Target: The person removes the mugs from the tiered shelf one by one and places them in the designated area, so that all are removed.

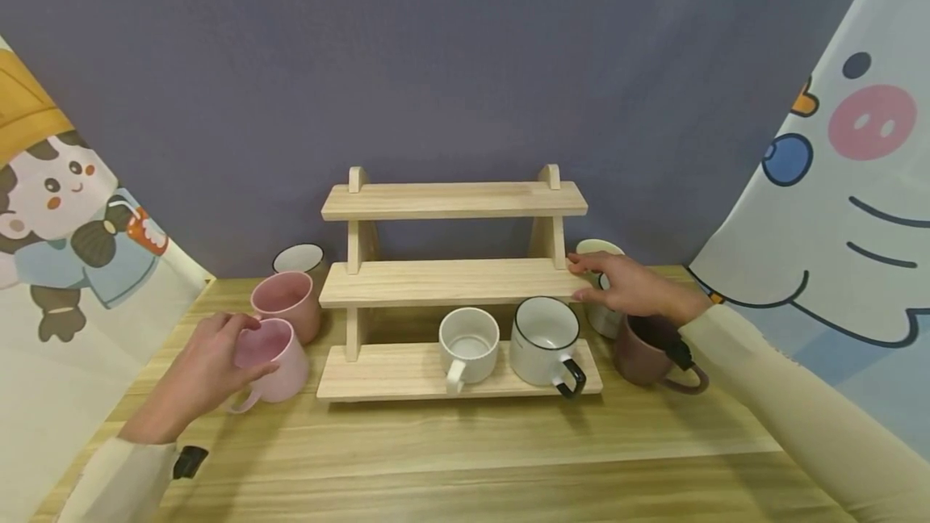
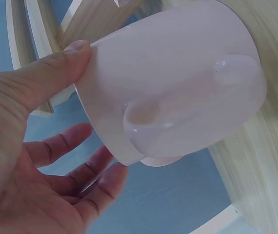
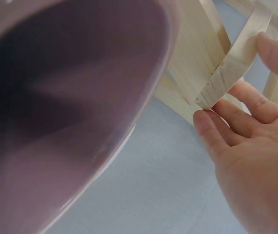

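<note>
My left hand (image 1: 207,366) spans the mouth of a light pink mug (image 1: 286,370), thumb and fingertips at opposite sides of its rim. In the left wrist view, that mug (image 2: 178,73) has its handle facing the camera, and my index finger stands off its rim. My right hand (image 1: 628,285) grips the right end of the middle board of a three-tier wooden rack (image 1: 443,281), thumb along the front edge and fingers behind. A white mug (image 1: 468,345) and a white mug with black rim and handle (image 1: 545,345) stand on its bottom tier.
Behind the light pink mug stand a darker pink mug (image 1: 291,309) and a white-lined one (image 1: 299,257). A brown mug (image 1: 643,353) sits below my right wrist, its inside filling much of the right wrist view. A pale mug (image 1: 599,246) is partly hidden behind my right hand.
</note>
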`<act>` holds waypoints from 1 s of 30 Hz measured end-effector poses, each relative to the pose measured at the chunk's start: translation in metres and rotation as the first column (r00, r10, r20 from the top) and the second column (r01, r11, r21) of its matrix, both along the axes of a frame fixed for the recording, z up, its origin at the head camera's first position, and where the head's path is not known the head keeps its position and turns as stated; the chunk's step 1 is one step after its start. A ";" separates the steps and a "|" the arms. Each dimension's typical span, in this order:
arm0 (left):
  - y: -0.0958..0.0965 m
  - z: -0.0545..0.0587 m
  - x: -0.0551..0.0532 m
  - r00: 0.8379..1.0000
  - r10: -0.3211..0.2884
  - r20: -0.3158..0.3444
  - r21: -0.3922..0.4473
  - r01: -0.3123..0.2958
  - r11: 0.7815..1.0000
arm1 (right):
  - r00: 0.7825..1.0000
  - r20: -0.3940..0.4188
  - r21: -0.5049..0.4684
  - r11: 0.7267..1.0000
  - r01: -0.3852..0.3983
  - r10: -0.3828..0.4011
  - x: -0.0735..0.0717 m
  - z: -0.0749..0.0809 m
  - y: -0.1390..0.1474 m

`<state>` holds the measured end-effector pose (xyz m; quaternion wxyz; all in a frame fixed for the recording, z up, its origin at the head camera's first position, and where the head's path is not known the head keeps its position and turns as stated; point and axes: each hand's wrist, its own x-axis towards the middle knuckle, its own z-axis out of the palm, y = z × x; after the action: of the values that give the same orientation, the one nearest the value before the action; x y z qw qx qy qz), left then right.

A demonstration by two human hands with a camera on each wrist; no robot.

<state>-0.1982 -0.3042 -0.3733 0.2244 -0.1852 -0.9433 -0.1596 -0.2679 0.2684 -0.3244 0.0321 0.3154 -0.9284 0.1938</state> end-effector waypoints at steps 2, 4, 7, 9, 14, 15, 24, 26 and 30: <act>0.001 0.000 0.001 1.000 0.001 0.005 -0.009 -0.001 1.000 | 1.000 0.005 -0.004 1.000 0.002 -0.002 0.001 0.000 0.000; 0.002 0.000 0.001 1.000 -0.002 0.002 -0.015 0.002 1.000 | 1.000 0.009 -0.004 1.000 0.002 -0.002 0.001 -0.001 0.001; 0.006 0.000 0.001 0.999 -0.020 -0.027 -0.009 0.020 1.000 | 1.000 0.010 -0.001 1.000 0.003 -0.003 0.001 -0.002 0.001; 0.011 0.001 0.001 0.997 -0.040 -0.064 -0.002 0.040 0.999 | 1.000 0.012 -0.001 1.000 0.003 -0.002 0.000 -0.002 0.001; 0.029 0.007 0.000 0.983 -0.115 -0.144 0.006 0.118 0.993 | 1.000 0.022 -0.007 1.000 0.008 -0.008 -0.001 -0.003 0.001; 0.034 0.009 0.000 0.978 -0.138 -0.155 0.007 0.141 0.990 | 1.000 0.020 -0.006 1.000 0.009 -0.009 -0.001 -0.003 0.001; 0.097 0.019 0.002 0.964 -0.240 -0.112 0.014 0.243 0.970 | 1.000 0.003 -0.013 1.000 0.003 -0.003 0.002 0.000 0.000; 0.112 0.020 0.003 0.963 -0.256 -0.082 0.022 0.259 0.966 | 1.000 0.006 -0.009 1.000 0.005 -0.005 0.001 -0.001 0.000; 0.144 0.020 0.005 0.965 -0.262 -0.018 0.046 0.262 0.964 | 1.000 0.014 -0.009 1.000 0.010 -0.009 0.000 -0.001 0.000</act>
<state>-0.1934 -0.1600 -0.3537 0.2112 -0.3039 -0.9051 -0.2092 -0.2677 0.2688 -0.3254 0.0279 0.3094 -0.9292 0.1999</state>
